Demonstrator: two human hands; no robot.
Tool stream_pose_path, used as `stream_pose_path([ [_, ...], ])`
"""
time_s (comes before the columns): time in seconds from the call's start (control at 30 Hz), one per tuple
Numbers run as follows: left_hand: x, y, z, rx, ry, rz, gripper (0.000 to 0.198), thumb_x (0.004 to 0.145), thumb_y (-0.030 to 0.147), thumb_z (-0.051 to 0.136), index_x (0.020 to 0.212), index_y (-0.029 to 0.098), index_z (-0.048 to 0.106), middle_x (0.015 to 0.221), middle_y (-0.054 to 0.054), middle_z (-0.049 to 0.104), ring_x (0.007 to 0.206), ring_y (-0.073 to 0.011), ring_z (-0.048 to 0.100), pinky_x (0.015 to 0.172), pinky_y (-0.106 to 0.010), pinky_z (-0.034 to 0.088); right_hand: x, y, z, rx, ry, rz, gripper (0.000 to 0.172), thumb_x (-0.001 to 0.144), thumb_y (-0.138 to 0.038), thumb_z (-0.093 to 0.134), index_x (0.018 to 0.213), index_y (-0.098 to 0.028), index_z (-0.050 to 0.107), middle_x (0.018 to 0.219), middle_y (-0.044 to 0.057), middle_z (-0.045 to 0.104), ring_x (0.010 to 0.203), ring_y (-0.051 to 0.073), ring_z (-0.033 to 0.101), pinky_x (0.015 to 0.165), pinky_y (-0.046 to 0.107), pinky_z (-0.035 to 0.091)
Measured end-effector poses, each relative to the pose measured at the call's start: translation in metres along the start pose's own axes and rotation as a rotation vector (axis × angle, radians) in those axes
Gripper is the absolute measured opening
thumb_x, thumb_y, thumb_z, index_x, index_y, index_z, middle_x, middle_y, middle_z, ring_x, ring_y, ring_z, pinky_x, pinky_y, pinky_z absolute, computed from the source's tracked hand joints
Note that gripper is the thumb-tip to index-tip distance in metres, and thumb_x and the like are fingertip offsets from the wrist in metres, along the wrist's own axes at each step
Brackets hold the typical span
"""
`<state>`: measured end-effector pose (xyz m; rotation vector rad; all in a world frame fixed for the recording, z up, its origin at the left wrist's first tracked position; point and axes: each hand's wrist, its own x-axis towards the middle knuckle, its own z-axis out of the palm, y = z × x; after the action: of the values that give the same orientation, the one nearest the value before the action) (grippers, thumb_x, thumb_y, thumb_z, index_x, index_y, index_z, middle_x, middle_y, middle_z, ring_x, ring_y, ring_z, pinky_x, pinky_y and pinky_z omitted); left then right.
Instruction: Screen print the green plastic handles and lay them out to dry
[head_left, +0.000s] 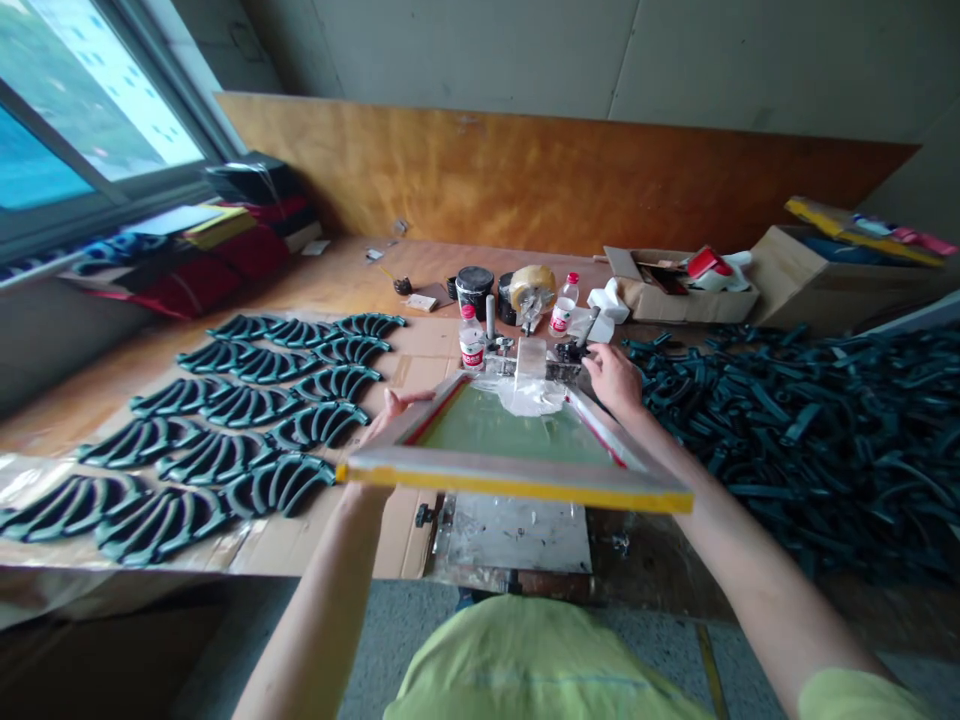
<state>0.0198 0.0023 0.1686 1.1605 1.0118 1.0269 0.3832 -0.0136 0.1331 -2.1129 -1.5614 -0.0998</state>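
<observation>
Left hand (pixel 391 408) is at the left rail of the screen frame (pixel 517 482); most of it is hidden behind the rail, so I can't tell if it's gripping. Right hand (pixel 616 380) is up by the far end of the right rail, fingers bent narrow toward the black clamp (pixel 573 351); I can't confirm contact.

Frame count: 1. It sits between my forearms, tilted, near rail raised over 1 metal plate (pixel 517 535) at the workbench's front edge. Far end of the mesh has white paste (pixel 534 398) and 1 pale block (pixel 531 362).

Just beyond: 2 upright posts (pixel 490 318), 2 red-capped bottles (pixel 472 345), 2 black tubs (pixel 475 292), 1 tape roll (pixel 531 284).

Left side of the bench: dark green curved parts (pixel 219 455) on cardboard (pixel 409 540), 5 rows of 3 clusters, so 15. Right side: a heap of dark parts (pixel 795 430), too tangled to count. Rear right corner: 2 cartons (pixel 686 303).
</observation>
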Motion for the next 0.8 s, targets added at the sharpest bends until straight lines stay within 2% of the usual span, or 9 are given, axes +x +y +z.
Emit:
stream_pose_path([
  [0.1,0.028,0.027,0.019,-0.092,0.027,0.106,0.059,0.082,0.067,0.052,0.104,0.015,0.066,0.086,-0.008,0.071,0.079,-0.0202,0.067,0.067,-0.031,0.054,-0.040,0.017,0.025,0.037,-0.174,0.054,0.020,0.092,-0.034,0.054,0.104,-0.020,0.064,0.090,0.007,0.069,0.085,0.022,0.062,0.072,0.029,0.043],
  [0.23,0.039,0.034,0.031,-0.112,0.088,0.133,0.056,0.084,0.066,0.050,0.101,0.015,0.064,0.080,-0.006,0.070,0.072,-0.0159,0.066,0.065,-0.027,0.054,-0.088,0.004,0.055,0.068,-0.381,-0.200,0.032,0.084,-0.037,0.069,0.111,-0.022,0.061,0.104,0.007,0.067,0.098,0.022,0.059,0.082,0.031,0.043],
  [0.33,0.013,-0.004,0.040,-0.090,0.091,0.002,0.059,0.082,0.067,0.054,0.115,0.018,0.060,0.087,-0.006,0.072,0.071,-0.0152,0.066,0.062,-0.026,0.054,-0.105,-0.018,0.055,0.041,-0.402,-0.279,0.021,0.084,-0.030,0.070,0.102,-0.021,0.064,0.103,0.006,0.065,0.101,0.022,0.054,0.087,0.034,0.041],
  [0.43,-0.030,-0.065,0.060,0.019,-0.146,-0.487,0.068,0.077,0.069,0.059,0.117,0.014,0.061,0.096,-0.015,0.074,0.076,-0.0225,0.070,0.059,-0.031,0.056,-0.126,-0.049,0.050,0.047,-0.284,-0.322,0.011,0.089,-0.028,0.063,0.094,-0.019,0.065,0.095,0.007,0.063,0.096,0.021,0.053,0.086,0.034,0.041],
  [0.5,-0.053,-0.099,0.071,-0.036,-0.182,-0.637,0.065,0.077,0.069,0.058,0.113,0.016,0.062,0.100,-0.015,0.073,0.083,-0.0244,0.070,0.062,-0.033,0.057,-0.144,-0.068,0.051,0.079,-0.247,-0.488,0.012,0.092,-0.028,0.059,0.094,-0.018,0.066,0.092,0.007,0.062,0.095,0.021,0.052,0.087,0.034,0.041],
  [0.57,-0.063,-0.119,0.069,-0.068,-0.148,-0.657,0.057,0.075,0.068,0.060,0.102,0.018,0.062,0.089,-0.010,0.073,0.077,-0.0213,0.069,0.061,-0.031,0.056,-0.156,-0.068,0.053,0.137,-0.303,-0.689,0.015,0.093,-0.027,0.055,0.100,-0.019,0.067,0.092,0.005,0.064,0.095,0.020,0.053,0.089,0.034,0.041],
  [0.63,-0.056,-0.126,0.049,0.028,-0.071,-0.604,0.054,0.071,0.069,0.062,0.090,0.019,0.060,0.071,-0.004,0.069,0.061,-0.0165,0.064,0.055,-0.027,0.051,-0.155,-0.039,0.050,0.119,-0.396,-0.676,0.021,0.094,-0.021,0.052,0.109,-0.022,0.066,0.097,0.004,0.066,0.097,0.018,0.054,0.090,0.031,0.041],
  [0.73,-0.031,-0.129,-0.007,0.355,0.097,-0.535,0.055,0.066,0.073,0.056,0.076,0.019,0.056,0.050,0.001,0.057,0.042,-0.0136,0.052,0.044,-0.025,0.042,-0.132,0.055,0.030,-0.173,-0.486,-0.161,0.032,0.088,-0.006,0.048,0.105,-0.023,0.069,0.105,0.004,0.067,0.103,0.016,0.054,0.091,0.028,0.041],
  [0.8,-0.017,-0.135,-0.044,0.566,0.145,-0.558,0.052,0.068,0.072,0.048,0.066,0.020,0.050,0.042,0.000,0.050,0.035,-0.0139,0.045,0.040,-0.024,0.036,-0.116,0.124,0.011,-0.282,-0.481,0.025,0.029,0.085,-0.004,0.048,0.094,-0.018,0.071,0.102,0.010,0.067,0.101,0.020,0.055,0.087,0.033,0.043],
])
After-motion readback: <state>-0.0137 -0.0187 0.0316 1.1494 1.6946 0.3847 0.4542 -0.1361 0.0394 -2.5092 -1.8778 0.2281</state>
